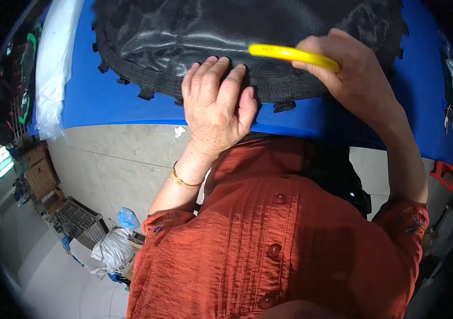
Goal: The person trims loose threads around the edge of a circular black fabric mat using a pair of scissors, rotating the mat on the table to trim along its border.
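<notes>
A black mesh mat (290, 26) with a rounded, webbing-bound edge and short black strap tabs lies on a blue table surface (120, 109). My left hand (213, 101) rests flat on the mat's near edge, its fingers stretched out and nothing held. Above the mat's right part, my right hand (351, 66) is closed around a smooth, curved yellow tool (285, 52). The tool points left over the mesh, and its exact kind does not show. One strap tab (284, 106) hangs over the near edge between my two hands.
Folded clear plastic sheeting (56, 58) lies along the table's left side. Wire crates (80, 220) and a silvery bag (113, 250) stand on the floor at lower left. A red bracket-like part (447, 176) is by the table's right corner.
</notes>
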Tool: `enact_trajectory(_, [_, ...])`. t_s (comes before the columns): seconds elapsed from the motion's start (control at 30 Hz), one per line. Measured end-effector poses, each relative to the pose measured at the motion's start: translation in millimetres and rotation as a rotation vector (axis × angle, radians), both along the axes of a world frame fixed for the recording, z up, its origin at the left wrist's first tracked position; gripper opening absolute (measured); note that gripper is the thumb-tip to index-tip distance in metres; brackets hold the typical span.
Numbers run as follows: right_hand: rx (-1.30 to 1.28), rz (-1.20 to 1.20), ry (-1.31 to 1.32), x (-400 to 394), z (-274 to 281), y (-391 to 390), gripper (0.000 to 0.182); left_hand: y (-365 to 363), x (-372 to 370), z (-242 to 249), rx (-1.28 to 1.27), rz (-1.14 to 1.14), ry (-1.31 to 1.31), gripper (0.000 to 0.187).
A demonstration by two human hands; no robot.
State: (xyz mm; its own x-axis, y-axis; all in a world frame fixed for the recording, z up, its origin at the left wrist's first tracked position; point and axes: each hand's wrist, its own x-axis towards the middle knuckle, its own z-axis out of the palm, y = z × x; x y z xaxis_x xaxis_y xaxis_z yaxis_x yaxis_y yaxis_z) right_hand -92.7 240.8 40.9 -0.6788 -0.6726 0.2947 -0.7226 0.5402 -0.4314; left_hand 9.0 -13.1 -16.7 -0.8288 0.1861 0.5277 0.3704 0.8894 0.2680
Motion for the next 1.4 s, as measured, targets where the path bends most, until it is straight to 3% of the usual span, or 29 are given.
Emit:
enact_trajectory(0.33, [0.048,-0.042,0.061,-11.7,-1.9,-40.9,0.018,-1.0,1.3,-5.0,0.062,-0.012,0.039,0.034])
enact_trajectory(0.87, [0.003,0.166,0.037,-14.4,-1.5,-87.3,0.017,-3.0,-0.9,-11.9,0.138,-0.041,0.157,0.031])
enact_trajectory(1.4, [0.017,0.216,0.06,-29.1,2.0,-118.2,0.017,-2.6,-1.1,-11.6,0.14,-0.027,0.176,0.031])
